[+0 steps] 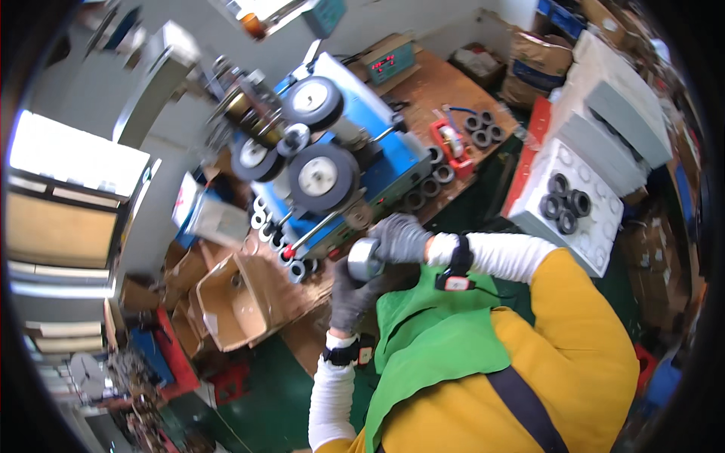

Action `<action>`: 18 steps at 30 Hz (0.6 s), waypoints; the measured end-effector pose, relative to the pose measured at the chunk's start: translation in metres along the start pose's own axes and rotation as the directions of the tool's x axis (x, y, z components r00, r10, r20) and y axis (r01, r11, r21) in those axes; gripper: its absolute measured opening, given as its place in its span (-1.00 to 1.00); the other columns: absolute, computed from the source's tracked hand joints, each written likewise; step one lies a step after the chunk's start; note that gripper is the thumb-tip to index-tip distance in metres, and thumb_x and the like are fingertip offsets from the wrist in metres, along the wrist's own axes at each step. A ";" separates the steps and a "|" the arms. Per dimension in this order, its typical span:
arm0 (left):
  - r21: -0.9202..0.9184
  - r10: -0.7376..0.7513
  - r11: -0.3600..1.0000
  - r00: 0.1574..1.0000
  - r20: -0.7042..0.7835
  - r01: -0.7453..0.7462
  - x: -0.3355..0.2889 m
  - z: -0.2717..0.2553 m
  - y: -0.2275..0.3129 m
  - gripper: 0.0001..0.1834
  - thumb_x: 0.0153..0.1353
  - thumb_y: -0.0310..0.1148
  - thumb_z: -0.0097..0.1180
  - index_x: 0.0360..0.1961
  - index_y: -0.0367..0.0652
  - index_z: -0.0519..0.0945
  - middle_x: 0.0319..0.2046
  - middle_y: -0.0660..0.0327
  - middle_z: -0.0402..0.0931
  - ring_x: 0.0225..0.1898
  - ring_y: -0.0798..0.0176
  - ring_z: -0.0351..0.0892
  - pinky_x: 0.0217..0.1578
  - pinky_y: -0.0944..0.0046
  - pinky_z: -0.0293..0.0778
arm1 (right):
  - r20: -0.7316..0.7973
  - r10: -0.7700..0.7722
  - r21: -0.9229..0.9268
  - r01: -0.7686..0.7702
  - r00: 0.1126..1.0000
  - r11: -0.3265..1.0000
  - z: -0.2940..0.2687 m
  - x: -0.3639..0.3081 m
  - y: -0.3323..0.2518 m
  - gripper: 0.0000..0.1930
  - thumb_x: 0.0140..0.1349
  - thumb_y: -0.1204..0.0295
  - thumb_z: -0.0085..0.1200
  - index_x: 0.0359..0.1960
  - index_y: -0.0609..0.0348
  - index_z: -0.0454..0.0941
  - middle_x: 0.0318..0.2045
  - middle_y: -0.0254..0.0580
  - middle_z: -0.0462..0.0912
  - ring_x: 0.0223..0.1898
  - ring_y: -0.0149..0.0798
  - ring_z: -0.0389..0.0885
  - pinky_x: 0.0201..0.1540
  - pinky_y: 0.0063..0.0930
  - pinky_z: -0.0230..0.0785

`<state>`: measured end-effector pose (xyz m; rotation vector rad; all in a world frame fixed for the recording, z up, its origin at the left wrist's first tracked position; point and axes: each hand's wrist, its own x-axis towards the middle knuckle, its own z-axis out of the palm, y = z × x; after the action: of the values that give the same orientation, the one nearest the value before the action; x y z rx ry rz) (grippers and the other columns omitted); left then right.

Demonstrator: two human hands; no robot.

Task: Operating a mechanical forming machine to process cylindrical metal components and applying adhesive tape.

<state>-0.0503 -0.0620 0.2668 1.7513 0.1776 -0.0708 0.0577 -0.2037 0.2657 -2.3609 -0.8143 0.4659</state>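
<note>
In front of the machine, both my hands, in grey gloves, are closed around a thick silver-grey metal ring [364,260]. My left hand [351,296] grips it from below and the left, its fingers partly in shadow. From above and the right, my right hand [402,238] holds the ring's other side, and its fingertips are hidden. Just beyond stands a blue machine [387,167] with black rubber wheels [325,178] on white hubs. Along its left side lie several pale rings [260,219], and dark rings [430,186] sit along its right side.
An open cardboard box [236,302] stands at the left. On the wooden table [438,83] are a red tool-like holder [451,148], grouped rings [481,130] and a box with a red display [391,63]. At right, a white foam tray [563,162] bears several dark rings [565,202].
</note>
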 end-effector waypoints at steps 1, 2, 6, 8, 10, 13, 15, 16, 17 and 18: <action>-0.082 -0.033 0.996 0.999 -0.041 0.030 0.002 0.004 -0.002 -0.34 -0.13 -0.42 0.26 0.02 -0.27 0.22 -0.15 0.20 0.35 -0.17 0.35 0.36 -0.15 0.34 0.34 | 0.020 -0.020 0.071 0.019 1.000 0.997 0.003 0.001 0.003 -0.69 -0.14 0.13 0.03 -0.50 0.12 0.55 -0.55 0.00 0.56 -0.46 -0.06 0.56 -0.36 -0.27 0.39; -0.164 -0.073 0.985 0.994 -0.079 0.059 0.004 0.002 -0.001 -0.34 -0.14 -0.42 0.26 0.01 -0.27 0.23 -0.19 0.22 0.36 -0.20 0.36 0.37 -0.16 0.36 0.35 | 0.035 -0.043 0.141 0.037 0.998 0.989 0.003 0.001 0.006 -0.67 -0.11 0.12 0.04 -0.47 0.13 0.56 -0.55 -0.01 0.56 -0.45 -0.07 0.57 -0.35 -0.29 0.38; -0.151 -0.182 0.977 0.962 -0.205 0.153 0.001 -0.017 0.000 -0.60 -0.09 -0.44 0.16 -0.15 -0.28 0.42 -0.25 0.18 0.45 -0.27 0.35 0.43 -0.22 0.37 0.37 | 0.157 -0.225 0.640 0.074 0.962 0.765 0.010 0.001 0.057 -0.63 -0.06 0.12 0.12 -0.31 0.13 0.56 -0.47 -0.10 0.59 -0.36 -0.20 0.56 -0.25 -0.38 0.35; -0.066 -0.193 0.981 0.966 -0.171 0.184 -0.005 -0.024 0.000 -0.61 -0.05 -0.41 0.17 -0.16 -0.27 0.43 -0.28 0.24 0.46 -0.27 0.36 0.45 -0.22 0.38 0.39 | 0.011 0.017 0.502 -0.021 1.000 0.865 0.001 -0.008 0.115 -0.64 -0.06 0.15 0.12 -0.31 0.14 0.55 -0.41 -0.13 0.60 -0.33 -0.21 0.55 -0.23 -0.41 0.35; -0.047 -0.273 0.962 0.939 -0.210 0.269 -0.017 -0.037 -0.015 -0.61 -0.07 -0.38 0.19 -0.18 -0.26 0.45 -0.31 0.23 0.48 -0.33 0.36 0.47 -0.29 0.39 0.43 | -0.277 0.220 0.526 -0.044 0.935 0.849 0.015 -0.002 0.205 -0.70 -0.06 0.25 0.11 -0.31 0.15 0.55 -0.41 -0.13 0.60 -0.32 -0.28 0.56 -0.25 -0.43 0.36; 0.062 -0.277 0.952 0.930 -0.241 0.299 -0.030 -0.038 -0.004 -0.59 -0.10 -0.35 0.21 -0.19 -0.28 0.47 -0.32 0.23 0.49 -0.33 0.37 0.47 -0.31 0.39 0.45 | -0.368 0.608 0.365 -0.492 0.703 0.790 0.006 -0.004 0.292 -0.72 -0.02 0.18 0.05 -0.30 -0.02 0.57 -0.34 -0.12 0.58 -0.28 -0.12 0.54 -0.19 -0.37 0.37; 0.044 -0.314 0.940 0.910 -0.271 0.338 -0.036 -0.037 -0.009 -0.59 -0.10 -0.35 0.21 -0.18 -0.28 0.47 -0.32 0.23 0.49 -0.33 0.37 0.47 -0.30 0.40 0.45 | -0.376 0.676 0.161 -0.673 0.634 0.722 -0.006 0.004 0.314 -0.72 -0.02 0.13 0.05 -0.25 -0.17 0.56 -0.18 -0.12 0.52 -0.17 -0.09 0.49 -0.06 -0.30 0.32; 0.026 -0.342 0.931 0.894 -0.289 0.364 -0.038 -0.036 -0.011 -0.59 -0.10 -0.35 0.22 -0.18 -0.29 0.47 -0.33 0.23 0.49 -0.33 0.37 0.47 -0.30 0.40 0.44 | -0.308 0.738 0.166 -0.730 0.600 0.663 -0.010 0.003 0.322 -0.60 -0.06 0.15 0.03 -0.11 -0.15 0.48 -0.16 -0.18 0.52 -0.12 -0.06 0.46 0.01 -0.35 0.26; 0.002 -0.347 0.931 0.890 -0.297 0.364 -0.040 -0.034 -0.013 -0.59 -0.09 -0.36 0.22 -0.19 -0.30 0.47 -0.33 0.21 0.48 -0.34 0.36 0.47 -0.32 0.38 0.46 | -0.311 0.752 0.166 -0.746 0.581 0.645 -0.006 0.006 0.329 -0.57 -0.05 0.13 0.03 -0.08 -0.15 0.44 -0.14 -0.15 0.50 -0.09 -0.05 0.43 0.02 -0.33 0.25; 0.001 -0.356 0.927 0.883 -0.305 0.374 -0.041 -0.032 -0.012 -0.59 -0.09 -0.36 0.22 -0.19 -0.30 0.47 -0.33 0.21 0.48 -0.34 0.36 0.47 -0.32 0.38 0.46 | -0.315 0.765 0.165 -0.761 0.562 0.628 -0.003 0.007 0.335 -0.54 -0.05 0.12 0.04 -0.04 -0.16 0.41 -0.13 -0.12 0.49 -0.06 -0.03 0.41 0.03 -0.32 0.24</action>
<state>-0.0940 -0.0320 0.2672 1.7620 0.7376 -0.0844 0.2121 -0.4140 0.0546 -2.5835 0.4550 0.3377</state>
